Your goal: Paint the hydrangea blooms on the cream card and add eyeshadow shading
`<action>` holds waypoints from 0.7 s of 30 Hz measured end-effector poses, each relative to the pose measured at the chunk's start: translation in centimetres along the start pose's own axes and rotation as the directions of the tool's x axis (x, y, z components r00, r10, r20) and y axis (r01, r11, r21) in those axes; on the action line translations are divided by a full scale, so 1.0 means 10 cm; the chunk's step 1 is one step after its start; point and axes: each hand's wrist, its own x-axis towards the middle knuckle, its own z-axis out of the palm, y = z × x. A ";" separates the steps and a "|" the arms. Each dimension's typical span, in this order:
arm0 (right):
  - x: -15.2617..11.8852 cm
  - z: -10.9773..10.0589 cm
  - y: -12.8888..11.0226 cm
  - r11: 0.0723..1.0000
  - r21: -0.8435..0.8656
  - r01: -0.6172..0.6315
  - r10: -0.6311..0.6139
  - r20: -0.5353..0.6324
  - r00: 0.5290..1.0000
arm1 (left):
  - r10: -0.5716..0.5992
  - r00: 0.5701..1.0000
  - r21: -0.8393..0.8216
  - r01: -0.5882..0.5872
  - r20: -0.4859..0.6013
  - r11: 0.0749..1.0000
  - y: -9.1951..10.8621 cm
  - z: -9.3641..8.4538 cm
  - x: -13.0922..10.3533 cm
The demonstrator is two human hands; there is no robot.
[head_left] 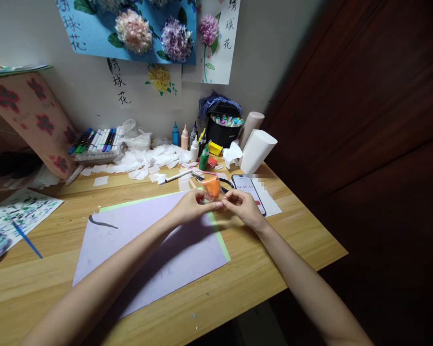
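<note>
A clear plastic packet with a soft-looking orange lump (211, 187) inside is between my two hands, just above the desk. My left hand (193, 206) grips the packet's near left edge, fingers closed. Thumb and fingers of my right hand (244, 207) pinch the same near edge, close to my left thumb tip. Below my left forearm lies a lilac sheet (147, 259) with one dark curved stroke at its top left, over a light green sheet (222, 242). Behind the packet, black-handled scissors (226, 183) are partly hidden.
Beside my right hand lies a phone (247, 190) showing a timer. Small paint bottles (204, 158), white paper scraps (147, 161), a marker holder (223, 129) and a white roll (258, 151) line the back. At left are a blue brush (27, 239) and a painted sheet (32, 211).
</note>
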 end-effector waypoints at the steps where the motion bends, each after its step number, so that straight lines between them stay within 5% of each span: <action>1: 0.00 0.00 0.00 1.000 0.005 0.002 -0.002 -0.011 1.000 | -0.014 1.000 -0.064 0.015 0.021 0.998 -0.03 0.03 0.01; 8: 0.02 0.02 0.01 1.000 0.001 -0.010 0.010 -0.029 1.000 | -0.148 0.981 -0.202 0.121 -0.123 0.972 -0.14 0.13 0.02; 13: 0.00 0.05 0.01 0.999 -0.027 -0.023 0.022 -0.022 1.000 | -0.027 0.968 -0.038 0.019 -0.251 0.999 -0.16 0.15 0.00; 18: -0.01 0.08 0.01 0.999 -0.016 -0.044 0.044 0.013 0.999 | 0.073 0.959 0.177 -0.024 -0.274 0.984 -0.14 0.13 -0.02; 21: 0.01 0.06 0.01 0.998 0.000 -0.058 0.058 0.023 0.998 | 0.068 0.966 0.169 -0.026 -0.249 0.985 -0.16 0.11 -0.02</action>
